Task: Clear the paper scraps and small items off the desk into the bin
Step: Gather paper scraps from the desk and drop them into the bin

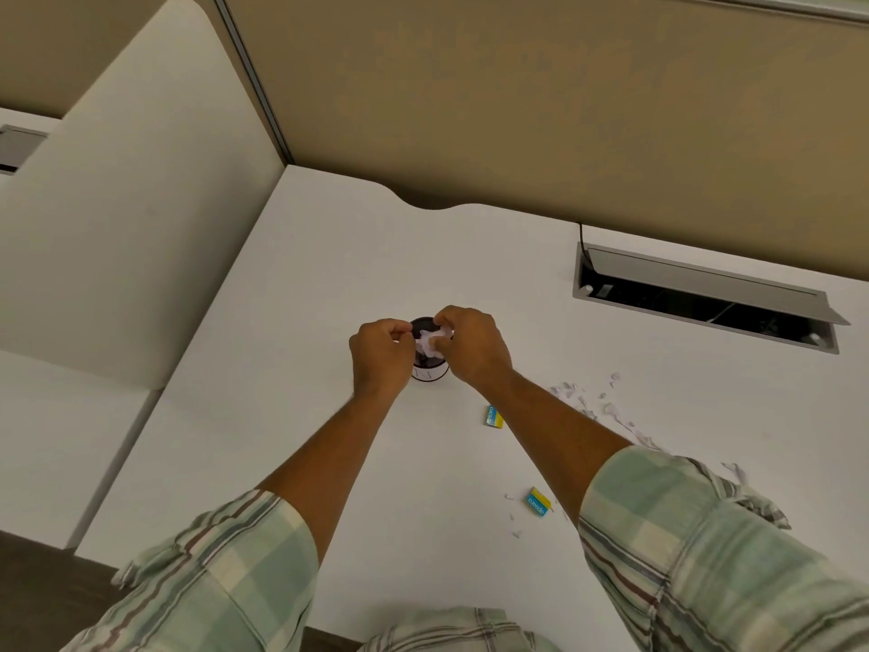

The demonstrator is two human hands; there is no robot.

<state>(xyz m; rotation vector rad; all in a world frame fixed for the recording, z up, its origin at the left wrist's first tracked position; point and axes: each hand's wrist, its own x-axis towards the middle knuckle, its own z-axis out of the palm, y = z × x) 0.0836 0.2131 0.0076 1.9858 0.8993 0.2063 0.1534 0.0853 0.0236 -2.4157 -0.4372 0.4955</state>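
Both hands meet over a small dark bin (429, 372) that stands on the white desk (329, 256). The left hand (382, 355) is curled, its fingertips pinched at the edge of a wad of white paper (431, 344). The right hand (472, 346) is also curled, its fingers closed on the other side of the same wad, which sits right at the mouth of the bin (whether it rests on the rim or is only held there cannot be told). The bin shows between and just below the two hands, with a pale band near its base.

To the right of the right forearm, loose paper scraps (606, 409) lie scattered across the desk. A small blue and yellow box (493, 416) lies just beside that forearm, and a second box (539, 502) of the same kind lies nearer the person, with a few tiny scraps around it. Beyond the right hand, an open cable tray (705, 298) is set into the desk.
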